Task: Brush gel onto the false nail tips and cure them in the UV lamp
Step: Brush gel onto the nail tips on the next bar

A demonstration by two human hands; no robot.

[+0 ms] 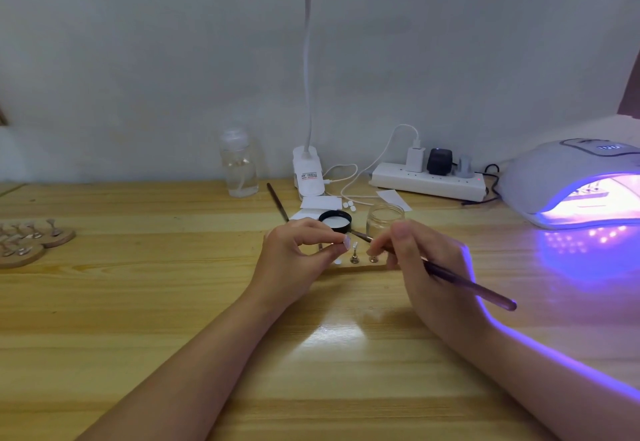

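Left hand (298, 250) pinches a tiny nail tip (347, 241); right hand (420, 260) grips a brush (467, 284). The tip looks light, stiff and slippery, so it is probably best held by its edges.

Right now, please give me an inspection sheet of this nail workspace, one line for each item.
Surface: wooden table, with purple glow at right.
Job's things: UV lamp lit; wooden stand with nail tips; open glass jar; black lid.
Clutter: clear bottle; spare brush; round stands at left; paper scraps.
Grippers: left hand pinches a nail tip; right hand holds a brush.
Cables: white cable to power strip.
Surroundings: white wall; desk lamp.
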